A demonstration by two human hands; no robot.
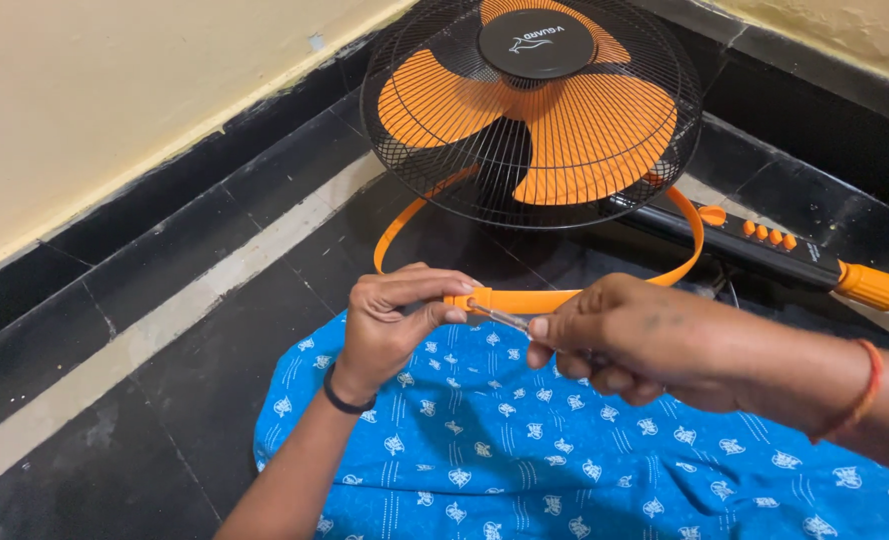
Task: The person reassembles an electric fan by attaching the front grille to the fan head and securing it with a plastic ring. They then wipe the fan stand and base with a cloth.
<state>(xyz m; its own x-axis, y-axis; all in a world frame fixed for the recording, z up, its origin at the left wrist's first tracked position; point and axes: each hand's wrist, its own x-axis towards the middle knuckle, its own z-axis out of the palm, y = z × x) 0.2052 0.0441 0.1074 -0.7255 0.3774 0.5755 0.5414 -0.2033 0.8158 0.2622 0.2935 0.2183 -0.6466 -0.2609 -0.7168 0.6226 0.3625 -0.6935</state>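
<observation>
Two hands: both meet over the person's lap, just in front of the fan, so the small work sits close under the eyes.
Left hand point(397, 322): fingers and thumb are closed in a pinch on the clasp end of the orange band point(513, 298), steadying it so the joint cannot twist away.
Right hand point(620, 338): curled tight around a thin metal screwdriver point(505, 320), its tip pointed left into the clasp; the handle is hidden in the fist.
Orange band: a thin plastic ring, its near part held at the lap, its far loop running under the rim of the fan guard point(532, 110), so it hangs slack and free to turn.
Fan: lies tilted on the dark floor point(155, 400) at the far side, black wire guard over orange blades point(575, 130), face up towards the person and within reach.
Fan stem point(765, 245): a black bar with orange buttons and an orange end cap, stretched off to the right along the floor, clear of the hands.
Blue cloth point(525, 460): the patterned garment over the knees, directly beneath the hands.
Wall point(115, 90): pale yellow, far left, well apart.
</observation>
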